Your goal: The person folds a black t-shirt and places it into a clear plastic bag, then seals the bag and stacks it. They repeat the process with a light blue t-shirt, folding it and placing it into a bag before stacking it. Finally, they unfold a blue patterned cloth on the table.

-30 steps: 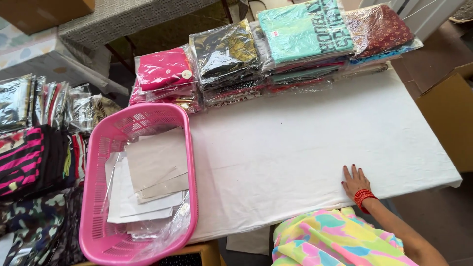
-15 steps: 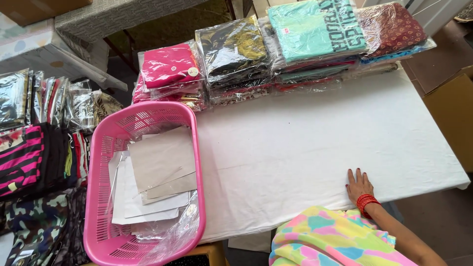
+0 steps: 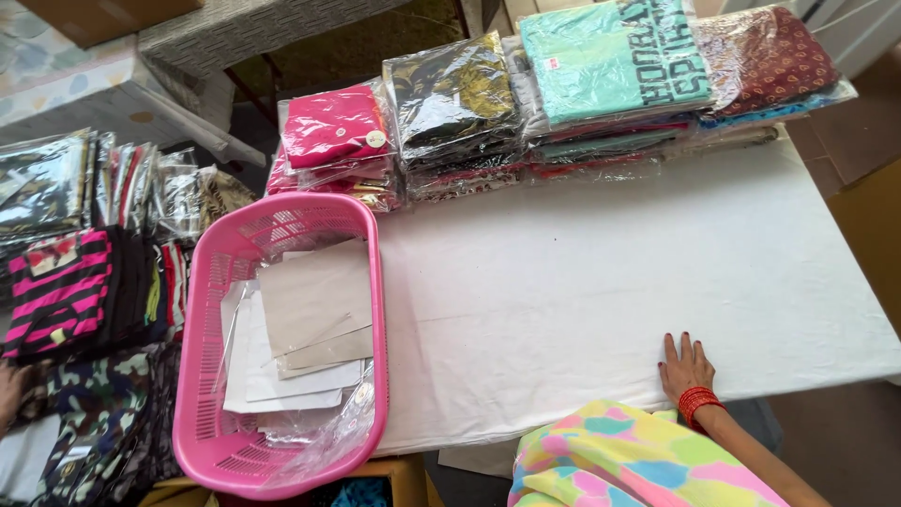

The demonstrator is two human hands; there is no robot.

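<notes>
White cloth (image 3: 601, 272) covers the desk, smooth and flat across its whole top. Right hand (image 3: 683, 368) lies palm down on the cloth at the near edge, toward the right corner; its fingers (image 3: 678, 349) are spread flat and close on nothing. Red bangles (image 3: 697, 404) circle the wrist just behind the hand, and a sleeve (image 3: 619, 465) in pink, yellow, green and blue patches hangs below the near edge. Left hand is not in view.

Along the far edge stands a row of bagged garment stacks, touching one another: a pink stack (image 3: 333, 131) at the left end, a black and gold stack (image 3: 450, 94) beside it, a mint-green stack (image 3: 615, 61) next, and a dark red patterned stack (image 3: 774, 52) at the right end. All are well apart from the hand.

At the left edge of the desk sits a pink plastic basket (image 3: 202, 310), its near end overhanging the near left corner. Inside lie grey and white card sheets (image 3: 310, 305) and loose clear plastic wrap (image 3: 328, 441).

Beyond the left edge, on a lower surface, are more bagged clothes, among them a pink and black striped garment (image 3: 61, 291) and a camouflage-print piece (image 3: 89, 422).
</notes>
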